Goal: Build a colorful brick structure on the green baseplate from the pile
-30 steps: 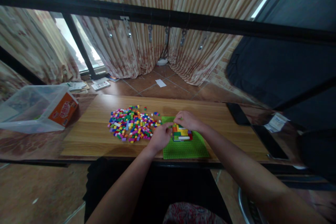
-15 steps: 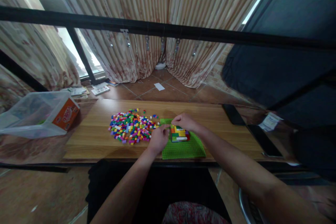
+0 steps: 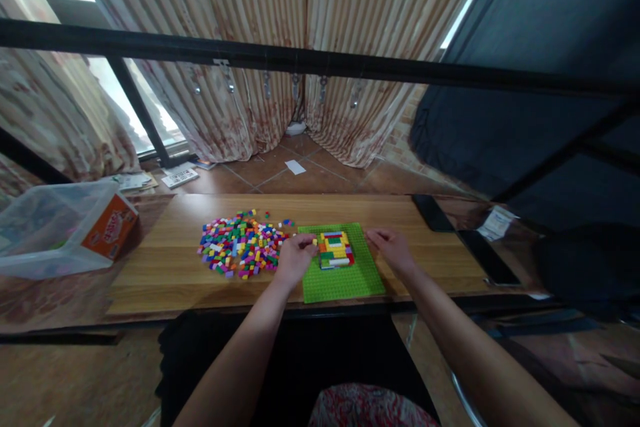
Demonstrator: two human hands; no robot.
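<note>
A small rectangular structure of stacked toy bricks point(image 3: 336, 250), in yellow, green, red, white and other colours, sits on the green baseplate point(image 3: 345, 285). My left hand point(image 3: 294, 259) is at the structure's left side, over the plate's left edge. Its thumb and fingers pinch a small yellow brick point(image 3: 315, 241). Just beyond the plate's right edge, my right hand point(image 3: 393, 250) hovers with its fingers loosely stretched toward the structure, and nothing shows in them. Left of the plate lies a pile of loose bricks point(image 3: 243, 243) in many colours.
All this rests on a low wooden table point(image 3: 165, 267). A clear plastic bin point(image 3: 45, 233) with an orange label stands at the left. Two dark phones, one farther back point(image 3: 433, 212) and one nearer point(image 3: 487, 257), lie at the right. A black rail point(image 3: 300, 60) crosses beyond the table.
My right hand has pulled away from the structure to the right, uncovering its top. My left hand stays close by at its left side. The whole view has shifted slightly.
</note>
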